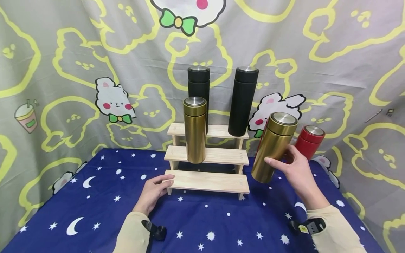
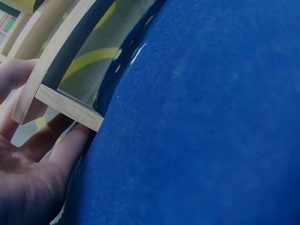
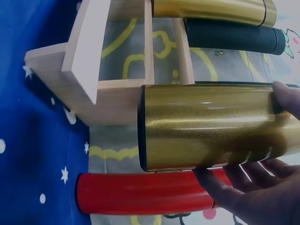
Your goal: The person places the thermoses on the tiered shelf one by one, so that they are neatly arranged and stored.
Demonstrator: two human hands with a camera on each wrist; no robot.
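Observation:
My right hand [image 1: 284,160] grips a gold flask [image 1: 273,147] with a steel lid, tilted and lifted off the table just right of a three-step wooden shelf [image 1: 209,181]. The right wrist view shows the thumb and fingers [image 3: 243,187] wrapped round that gold flask [image 3: 206,126]. My left hand [image 1: 158,188] rests against the left end of the bottom step, fingers fairly straight, holding nothing. In the left wrist view the left hand [image 2: 28,178] lies beside the shelf's side panel [image 2: 65,105]. A second gold flask [image 1: 195,130] stands on the middle step.
Two black flasks [image 1: 198,84] [image 1: 243,102] stand on the top step. A red flask [image 1: 309,140] stands behind my right hand. The table wears a blue star-and-moon cloth [image 1: 104,196], and a grey cartoon curtain [image 1: 63,70] closes the back and sides.

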